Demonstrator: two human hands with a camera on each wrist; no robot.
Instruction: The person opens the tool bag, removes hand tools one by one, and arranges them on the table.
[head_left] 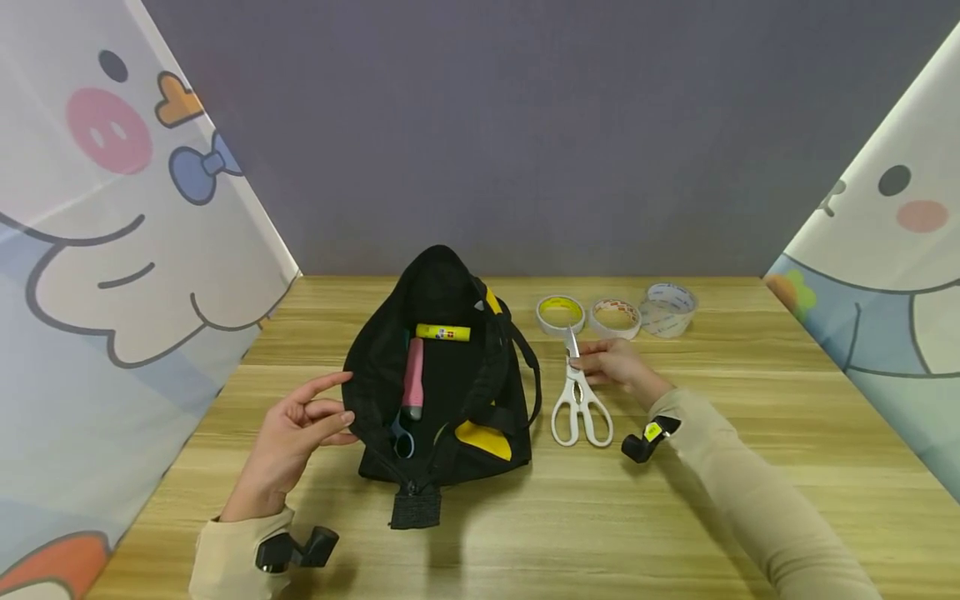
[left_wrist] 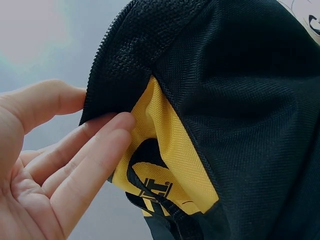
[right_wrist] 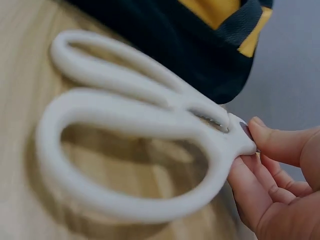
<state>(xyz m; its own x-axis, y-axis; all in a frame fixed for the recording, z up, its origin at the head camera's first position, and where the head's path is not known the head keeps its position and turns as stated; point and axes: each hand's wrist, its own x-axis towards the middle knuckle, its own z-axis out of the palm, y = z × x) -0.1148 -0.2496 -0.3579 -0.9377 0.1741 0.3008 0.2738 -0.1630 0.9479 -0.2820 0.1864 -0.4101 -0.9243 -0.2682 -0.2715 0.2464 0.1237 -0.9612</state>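
Note:
A black and yellow tool bag (head_left: 442,467) stands open on the table, its zipped mouth spread wide. My left hand (head_left: 303,429) pinches the left edge of that mouth between thumb and fingers; the left wrist view shows the zipper edge (left_wrist: 102,65) in this hold. Inside the bag are a yellow glue stick (head_left: 443,332), a pink-handled tool (head_left: 413,375) and a blue ring-shaped handle (head_left: 403,442). Right of the bag, my right hand (head_left: 611,362) pinches white-handled scissors (head_left: 576,400) near the pivot, with handles toward me and blades pointing away.
Behind the scissors sit a roll of tape with a yellow core (head_left: 561,312), a second tape roll (head_left: 615,317) and a wider clear tape roll (head_left: 669,310). A grey wall (head_left: 525,142) rises at the table's back edge, and printed cloths (head_left: 112,250) hang at both sides.

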